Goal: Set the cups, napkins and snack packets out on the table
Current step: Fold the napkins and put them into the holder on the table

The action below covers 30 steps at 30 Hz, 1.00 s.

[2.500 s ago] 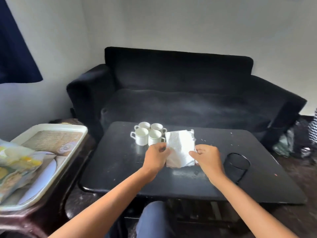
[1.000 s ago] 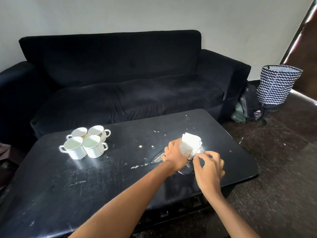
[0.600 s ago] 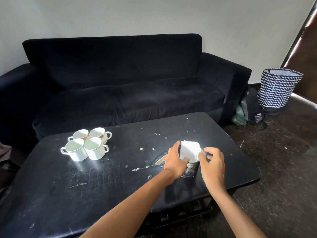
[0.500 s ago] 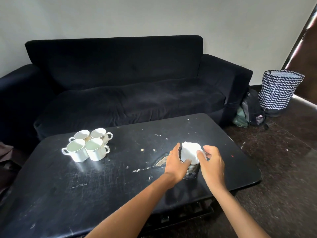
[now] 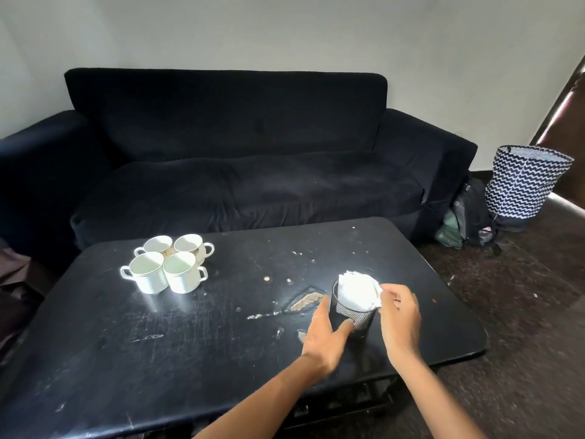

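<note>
Several white cups [image 5: 166,265] stand bunched together at the back left of the black table [image 5: 142,350]. Toward the right of the table, a black mesh holder [image 5: 350,312] stands upright with a wad of white napkins [image 5: 356,290] stuffed into it and sticking out above the rim. My left hand [image 5: 326,339] is spread beside the holder on its left, thumb against the lower wall. My right hand [image 5: 400,318] is on the holder's right, its fingertips pinching the napkins' right edge. No snack packets are in view.
A black sofa [image 5: 247,172] runs along the table's far side. On the floor to the right are a zigzag-patterned basket [image 5: 525,185] and a dark backpack [image 5: 468,217]. A worn patch [image 5: 305,301] marks the tabletop just left of the holder.
The napkins went from flat on the table beside the cups into the mesh holder on the right. Since half a second ago my left hand has slid down off the napkins to the holder's base.
</note>
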Tool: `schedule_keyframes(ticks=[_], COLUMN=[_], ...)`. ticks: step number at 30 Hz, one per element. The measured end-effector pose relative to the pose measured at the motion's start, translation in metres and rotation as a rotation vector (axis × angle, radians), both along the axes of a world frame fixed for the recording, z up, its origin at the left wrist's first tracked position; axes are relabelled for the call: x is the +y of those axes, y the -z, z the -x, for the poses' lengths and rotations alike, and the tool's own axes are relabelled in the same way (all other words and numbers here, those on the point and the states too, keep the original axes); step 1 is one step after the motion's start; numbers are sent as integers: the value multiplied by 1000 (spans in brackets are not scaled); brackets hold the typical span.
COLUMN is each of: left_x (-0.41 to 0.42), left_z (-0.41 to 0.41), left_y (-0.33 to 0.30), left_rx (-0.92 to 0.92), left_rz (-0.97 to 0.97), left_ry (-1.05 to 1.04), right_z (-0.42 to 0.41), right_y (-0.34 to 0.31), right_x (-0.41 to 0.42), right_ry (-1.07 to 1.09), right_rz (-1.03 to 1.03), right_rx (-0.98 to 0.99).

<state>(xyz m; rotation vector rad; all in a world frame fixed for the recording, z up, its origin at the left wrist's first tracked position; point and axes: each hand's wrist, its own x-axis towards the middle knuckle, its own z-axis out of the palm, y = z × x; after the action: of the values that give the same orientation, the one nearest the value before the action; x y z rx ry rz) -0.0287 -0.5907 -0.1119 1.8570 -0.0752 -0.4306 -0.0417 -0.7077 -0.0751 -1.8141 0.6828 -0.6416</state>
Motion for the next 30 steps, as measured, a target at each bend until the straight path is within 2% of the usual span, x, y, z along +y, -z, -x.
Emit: schedule_keyframes(ticks=[3, 6, 8, 13, 20, 30], left_x=[5, 10, 13, 20, 49, 101], left_z=[5, 10, 11, 5, -7, -11], left_y=[8, 17, 22, 27, 31, 42], left_rx=[-32, -132, -159, -166, -192, -324], left_rz=[-111, -327, -413, -439, -538, -564], left_ry=[5, 71, 92, 72, -29, -184], right_z=[6, 14, 18, 21, 19, 6], right_y=[17, 34, 42, 48, 53, 64], right_x=[-2, 3, 10, 23, 41, 90], right_ry=[-21, -149, -229, -222, -326, -335], right_rz=[-61, -108, -190, -130, 25, 30], right_rx=[53, 177, 191, 172, 291, 169])
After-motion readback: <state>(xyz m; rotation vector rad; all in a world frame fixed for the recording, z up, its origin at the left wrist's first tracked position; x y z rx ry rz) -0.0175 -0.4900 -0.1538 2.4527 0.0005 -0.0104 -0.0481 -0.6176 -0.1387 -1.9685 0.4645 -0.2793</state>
